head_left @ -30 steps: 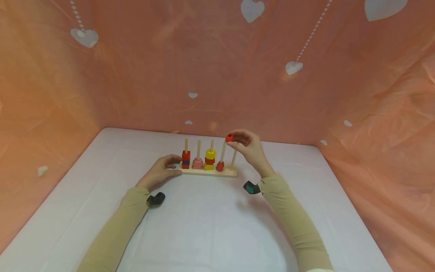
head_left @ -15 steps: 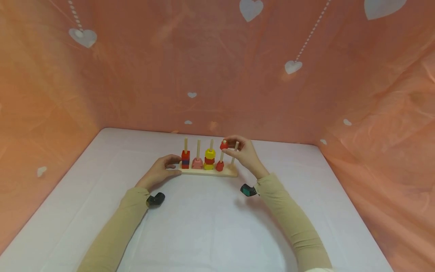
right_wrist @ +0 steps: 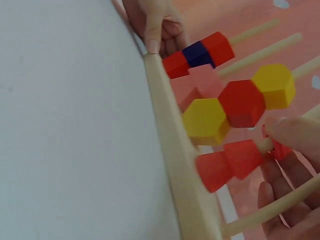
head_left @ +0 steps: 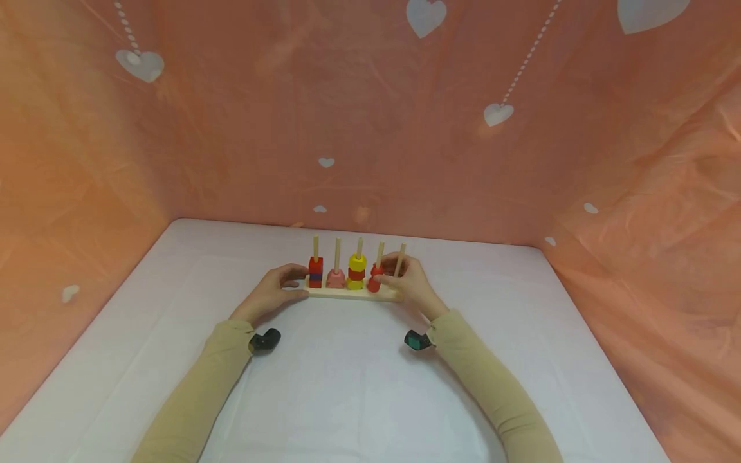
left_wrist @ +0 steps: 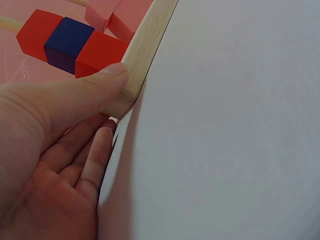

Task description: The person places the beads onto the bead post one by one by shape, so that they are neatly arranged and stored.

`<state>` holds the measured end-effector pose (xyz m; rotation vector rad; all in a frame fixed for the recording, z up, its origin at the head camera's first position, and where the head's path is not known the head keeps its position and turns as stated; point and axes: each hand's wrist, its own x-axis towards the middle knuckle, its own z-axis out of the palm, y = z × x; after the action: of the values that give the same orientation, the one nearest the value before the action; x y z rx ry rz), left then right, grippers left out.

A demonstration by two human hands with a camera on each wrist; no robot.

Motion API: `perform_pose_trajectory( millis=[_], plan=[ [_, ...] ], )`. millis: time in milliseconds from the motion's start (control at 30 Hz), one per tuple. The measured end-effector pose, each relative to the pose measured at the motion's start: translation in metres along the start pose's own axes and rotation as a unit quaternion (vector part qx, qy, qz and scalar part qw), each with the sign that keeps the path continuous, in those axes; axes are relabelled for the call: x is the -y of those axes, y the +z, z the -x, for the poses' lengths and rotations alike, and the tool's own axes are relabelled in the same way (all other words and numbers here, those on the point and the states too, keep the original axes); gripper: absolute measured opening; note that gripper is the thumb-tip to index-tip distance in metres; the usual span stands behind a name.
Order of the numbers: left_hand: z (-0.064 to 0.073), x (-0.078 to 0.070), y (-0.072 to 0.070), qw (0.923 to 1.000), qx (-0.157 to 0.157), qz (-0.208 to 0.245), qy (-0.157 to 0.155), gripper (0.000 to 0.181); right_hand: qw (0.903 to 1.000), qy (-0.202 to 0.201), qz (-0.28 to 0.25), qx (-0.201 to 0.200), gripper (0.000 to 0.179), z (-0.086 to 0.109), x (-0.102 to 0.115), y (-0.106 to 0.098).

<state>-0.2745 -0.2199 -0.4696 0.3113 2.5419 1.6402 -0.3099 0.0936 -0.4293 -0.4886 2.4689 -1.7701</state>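
Observation:
A wooden peg board with a row of upright pegs stands on the table. My left hand grips its left end, the thumb on the front edge and the fingers behind. My right hand is at the fourth peg and pinches a red bead threaded on it, partly hidden by the thumb. Lower on that peg sit red pieces, a small gap below the held bead. The first peg bears red blocks and a blue block. Pink pieces sit on the second, yellow and red hexagons on the third.
The rightmost peg is bare and rises beside my right hand. A white cloth covers the table. Behind and at both sides hang orange-pink curtains with white hearts. Dark wrist cameras jut from both sleeves.
My right hand has brought the red bead left over the fourth peg's tip and slid it down the peg. The left hand has kept its hold on the board's end.

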Motion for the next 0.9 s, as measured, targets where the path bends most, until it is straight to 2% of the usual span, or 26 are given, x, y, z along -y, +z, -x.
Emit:
perform_pose_trajectory(
  millis=[167,467,667,733,900],
  plan=[
    [0.000,0.000,0.000,1.0000,0.000,0.004,0.002,0.056,0.9998,-0.007,0.018,0.004,0.031,0.001,-0.007,0.002],
    [-0.002,0.000,0.001,1.0000,0.000,0.000,0.004,0.059,0.9998,-0.013,0.001,0.017,0.035,0.005,-0.013,-0.003],
    [-0.002,0.000,0.000,0.9998,-0.003,0.005,0.017,0.059,0.9981,-0.045,-0.019,0.037,0.043,0.010,-0.016,-0.016],
    [-0.002,0.001,0.000,0.9997,-0.006,0.006,0.021,0.059,0.9969,-0.058,-0.024,0.046,0.044,0.015,-0.012,-0.023],
    [-0.001,0.003,-0.001,0.9996,-0.009,0.007,0.026,0.059,0.9963,-0.062,-0.027,0.054,0.047,0.033,-0.002,-0.041]
  ],
)
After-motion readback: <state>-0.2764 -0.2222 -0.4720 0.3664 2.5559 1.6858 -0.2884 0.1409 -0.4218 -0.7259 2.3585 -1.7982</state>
